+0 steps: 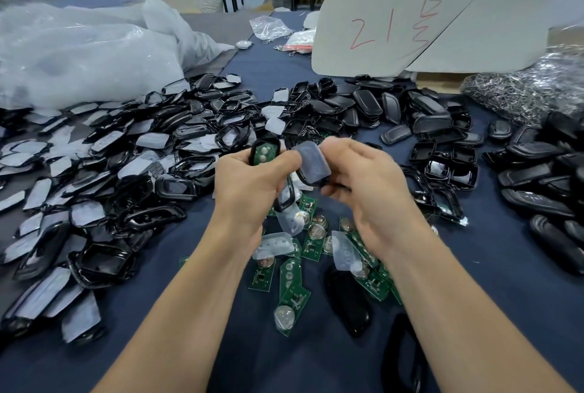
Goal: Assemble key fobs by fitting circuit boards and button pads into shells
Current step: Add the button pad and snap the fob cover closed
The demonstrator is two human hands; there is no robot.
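head view: the only view, looking down on both hands above a blue-covered desk [512,291].
left hand [249,177]: fingers curled round a black shell half [264,152] with a green circuit board seated in it, held up above the desk.
right hand [363,180]: pinches a second shell half [311,165], its face covered in pale film, just beside the first; i cannot tell if the 2 touch.
black frame [286,195]: hangs between the palms; which hand carries it is unclear.
loose parts: spare circuit boards [294,294] and translucent button pads [275,245] lie on the desk under the wrists; framed shells [126,155] are piled to the left, plain backs [537,177] to the right.
step: judged as mating the 2 halves of 1 fob, board already in; whether a button pad is fitted cannot be seen.
next move: calls for lining up the edges of both halves, then squeezing evenly until they snap; a skewed start could pinch the board.
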